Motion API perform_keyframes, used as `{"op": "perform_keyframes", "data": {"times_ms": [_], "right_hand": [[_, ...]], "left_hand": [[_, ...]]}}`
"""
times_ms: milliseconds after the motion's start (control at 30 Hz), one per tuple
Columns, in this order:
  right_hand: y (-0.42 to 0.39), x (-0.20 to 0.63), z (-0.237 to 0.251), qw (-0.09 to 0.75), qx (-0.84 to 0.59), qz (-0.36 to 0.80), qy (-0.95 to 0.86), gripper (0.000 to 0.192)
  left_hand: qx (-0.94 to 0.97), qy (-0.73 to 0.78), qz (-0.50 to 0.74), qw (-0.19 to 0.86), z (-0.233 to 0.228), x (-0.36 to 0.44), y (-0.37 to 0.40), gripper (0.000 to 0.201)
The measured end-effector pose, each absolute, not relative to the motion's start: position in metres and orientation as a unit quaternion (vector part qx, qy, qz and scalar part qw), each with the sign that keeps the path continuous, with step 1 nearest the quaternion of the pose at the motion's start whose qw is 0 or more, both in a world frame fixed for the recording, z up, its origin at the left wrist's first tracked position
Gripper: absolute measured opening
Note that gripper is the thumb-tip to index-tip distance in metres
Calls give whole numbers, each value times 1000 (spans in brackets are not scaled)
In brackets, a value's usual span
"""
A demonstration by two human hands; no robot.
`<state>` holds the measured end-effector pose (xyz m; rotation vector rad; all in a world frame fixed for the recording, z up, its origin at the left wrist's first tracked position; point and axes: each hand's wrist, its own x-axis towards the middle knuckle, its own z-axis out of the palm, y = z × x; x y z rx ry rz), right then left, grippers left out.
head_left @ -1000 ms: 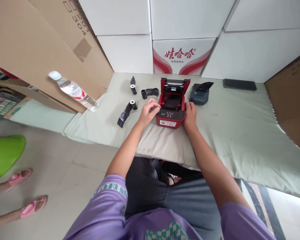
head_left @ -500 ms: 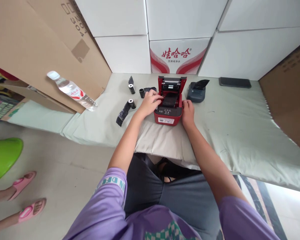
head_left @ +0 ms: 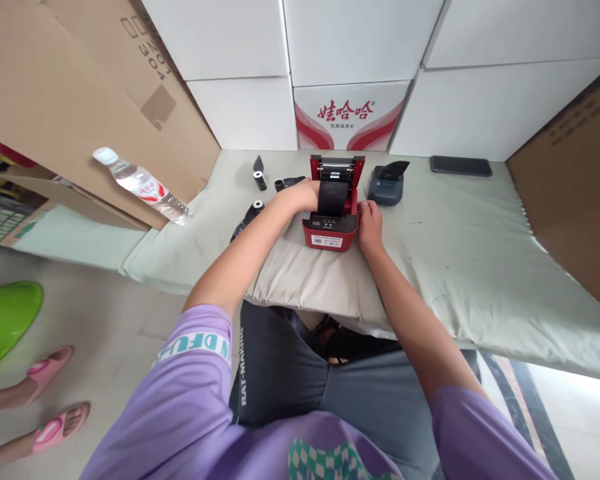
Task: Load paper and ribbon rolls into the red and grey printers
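A red and black label printer (head_left: pixel 330 227) stands on the cloth-covered surface with its lid raised. A black paper strip (head_left: pixel 331 199) rises from inside it and bends over the front. My left hand (head_left: pixel 307 193) reaches into the printer from the left; its fingers are hidden behind the strip. On the right side of the printer, my right hand (head_left: pixel 370 223) grips the casing with bent fingers. Left of the printer are small black rolls: one upright roll (head_left: pixel 260 180), one lying roll (head_left: pixel 279 185) and one nearer roll (head_left: pixel 258 207), partly behind my left forearm.
A small dark blue printer (head_left: pixel 386 190) with a black strip sticking out stands to the right. Farther right lies a black phone (head_left: pixel 461 166). A water bottle (head_left: pixel 143 187) leans at the left by a cardboard box (head_left: pixel 80 87). White boxes (head_left: pixel 350 40) line the back.
My left hand has moved from the printer's left rim into its inside. The black strip now stands higher, arched over the opening. My right hand stays at the printer's side.
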<state>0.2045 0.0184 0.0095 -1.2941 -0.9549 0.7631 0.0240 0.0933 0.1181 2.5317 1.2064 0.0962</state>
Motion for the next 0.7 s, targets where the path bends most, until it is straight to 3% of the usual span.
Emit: {"op": "perform_keyframes", "data": {"times_ms": [267,467,700], "right_hand": [[18,205,7,624,-566,328,-428,34],[20,205,6,617,-567,319,-443,41],[17,204,11,617,-572,309,-445,43]], "left_hand": [[885,426,42,183,121,35,93,21],[897,400,5,189,122,26,89,6],[902,416,-58,105,121,45,91,15]]}}
